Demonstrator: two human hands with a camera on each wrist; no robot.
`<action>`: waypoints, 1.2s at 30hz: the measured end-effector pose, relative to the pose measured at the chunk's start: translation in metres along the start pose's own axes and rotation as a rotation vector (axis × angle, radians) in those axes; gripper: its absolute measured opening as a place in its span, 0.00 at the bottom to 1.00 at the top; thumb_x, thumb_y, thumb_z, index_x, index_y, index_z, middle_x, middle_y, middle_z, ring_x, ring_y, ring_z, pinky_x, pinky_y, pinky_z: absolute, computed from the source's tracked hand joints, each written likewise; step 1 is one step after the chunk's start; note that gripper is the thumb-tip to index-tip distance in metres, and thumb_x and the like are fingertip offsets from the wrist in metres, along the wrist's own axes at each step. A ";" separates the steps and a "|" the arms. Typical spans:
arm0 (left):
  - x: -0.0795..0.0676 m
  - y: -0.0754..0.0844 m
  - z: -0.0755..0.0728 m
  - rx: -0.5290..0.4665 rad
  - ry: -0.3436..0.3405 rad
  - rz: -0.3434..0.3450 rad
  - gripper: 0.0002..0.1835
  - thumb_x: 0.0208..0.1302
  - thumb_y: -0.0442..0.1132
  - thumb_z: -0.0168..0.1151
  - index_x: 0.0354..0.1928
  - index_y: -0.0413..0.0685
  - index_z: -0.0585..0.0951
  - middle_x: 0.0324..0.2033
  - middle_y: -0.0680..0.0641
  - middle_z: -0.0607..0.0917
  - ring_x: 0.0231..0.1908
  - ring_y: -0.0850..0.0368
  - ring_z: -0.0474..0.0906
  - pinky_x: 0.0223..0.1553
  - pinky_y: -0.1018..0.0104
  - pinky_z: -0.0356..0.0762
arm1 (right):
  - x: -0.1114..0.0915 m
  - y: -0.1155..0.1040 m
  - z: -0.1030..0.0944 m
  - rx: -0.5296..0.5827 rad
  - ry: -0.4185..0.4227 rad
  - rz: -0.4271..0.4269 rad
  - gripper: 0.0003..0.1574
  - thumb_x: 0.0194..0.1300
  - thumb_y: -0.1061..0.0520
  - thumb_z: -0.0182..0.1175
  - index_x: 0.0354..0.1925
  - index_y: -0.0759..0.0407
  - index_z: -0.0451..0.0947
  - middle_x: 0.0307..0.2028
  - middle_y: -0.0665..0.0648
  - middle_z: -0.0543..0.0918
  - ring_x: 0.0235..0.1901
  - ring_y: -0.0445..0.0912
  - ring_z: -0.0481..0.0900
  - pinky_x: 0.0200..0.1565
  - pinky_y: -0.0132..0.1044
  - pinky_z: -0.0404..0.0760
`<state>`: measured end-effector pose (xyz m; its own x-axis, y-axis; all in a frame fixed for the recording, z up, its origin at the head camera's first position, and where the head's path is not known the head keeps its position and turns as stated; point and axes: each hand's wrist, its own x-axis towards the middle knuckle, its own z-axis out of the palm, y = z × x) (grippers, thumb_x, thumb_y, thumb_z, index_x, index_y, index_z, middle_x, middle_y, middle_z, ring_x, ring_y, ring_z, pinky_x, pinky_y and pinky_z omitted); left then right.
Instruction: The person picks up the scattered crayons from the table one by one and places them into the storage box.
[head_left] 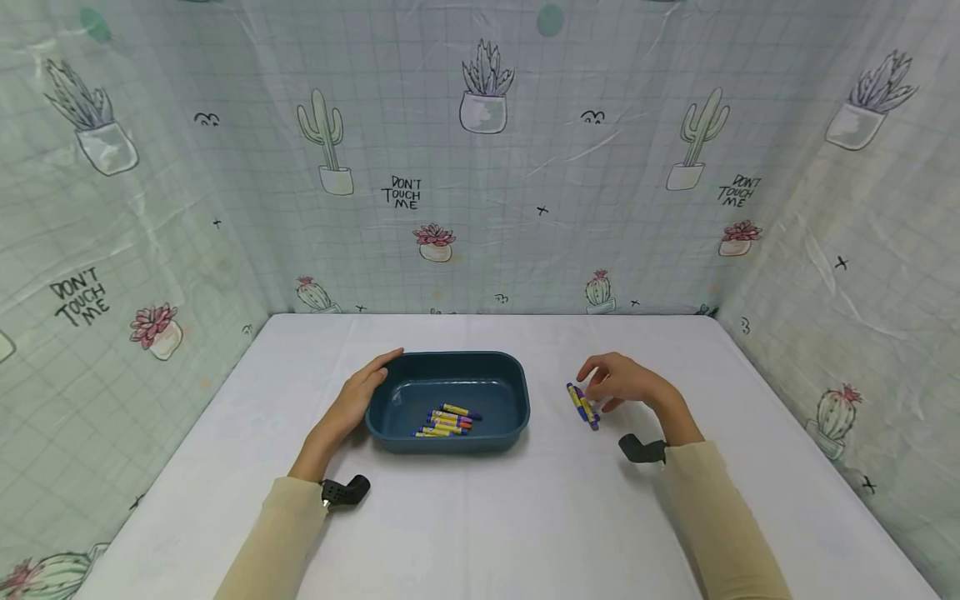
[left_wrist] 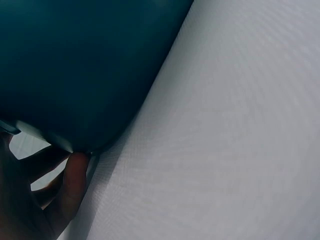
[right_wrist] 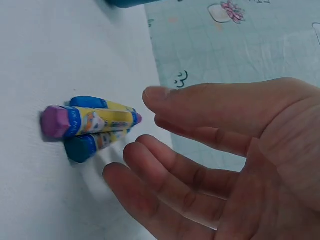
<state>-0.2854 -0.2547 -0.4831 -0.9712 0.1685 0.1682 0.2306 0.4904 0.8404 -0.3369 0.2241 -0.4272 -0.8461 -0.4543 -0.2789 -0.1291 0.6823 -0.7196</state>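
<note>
The work seems to be well advanced, but it is not complete: inside the blue tray (head_left: 450, 446) there is a small group of crayons (head_left: 448, 421), and a few more lie outside, on the white table (head_left: 465, 517), to the right of the tray. In the right wrist view I count three of these, a purple crayon (right_wrist: 97, 122) lying over a blue crayon (right_wrist: 87, 102) and a dark teal crayon (right_wrist: 80, 148). The right hand (head_left: 622, 379) is just beside them, with loosely bent fingers and a gap to the thumb, and it holds nothing. The left hand (head_left: 356, 400) touches the left side of the tray; whether it really grips the rim, I cannot tell, because the left wrist view is dark and part of this hand is cut off there. The crayons inside overlap, so their exact number is hard to make out
</note>
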 end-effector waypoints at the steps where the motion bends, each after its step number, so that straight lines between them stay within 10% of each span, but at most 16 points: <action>1: 0.000 0.000 0.000 0.000 -0.002 0.000 0.26 0.85 0.46 0.35 0.79 0.61 0.65 0.80 0.49 0.63 0.81 0.42 0.52 0.80 0.35 0.47 | 0.000 0.000 0.002 -0.008 0.000 0.009 0.21 0.67 0.61 0.66 0.56 0.66 0.78 0.42 0.63 0.85 0.36 0.49 0.86 0.40 0.45 0.91; 18: -0.002 0.014 -0.001 -0.018 -0.012 -0.030 0.26 0.85 0.40 0.35 0.80 0.49 0.63 0.80 0.41 0.62 0.81 0.35 0.50 0.79 0.31 0.45 | 0.001 -0.007 0.015 -0.066 0.002 0.136 0.28 0.59 0.63 0.72 0.56 0.62 0.75 0.45 0.64 0.81 0.34 0.49 0.84 0.40 0.43 0.90; 36: 0.002 -0.001 0.000 -0.003 0.002 -0.019 0.26 0.85 0.47 0.35 0.79 0.60 0.64 0.80 0.46 0.63 0.81 0.39 0.51 0.79 0.32 0.45 | 0.002 0.001 0.011 0.040 -0.034 0.123 0.28 0.59 0.65 0.66 0.59 0.64 0.75 0.47 0.63 0.81 0.39 0.50 0.83 0.43 0.45 0.91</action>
<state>-0.2873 -0.2551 -0.4838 -0.9755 0.1573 0.1536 0.2122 0.4907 0.8451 -0.3334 0.2178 -0.4359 -0.8362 -0.3881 -0.3876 -0.0039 0.7108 -0.7034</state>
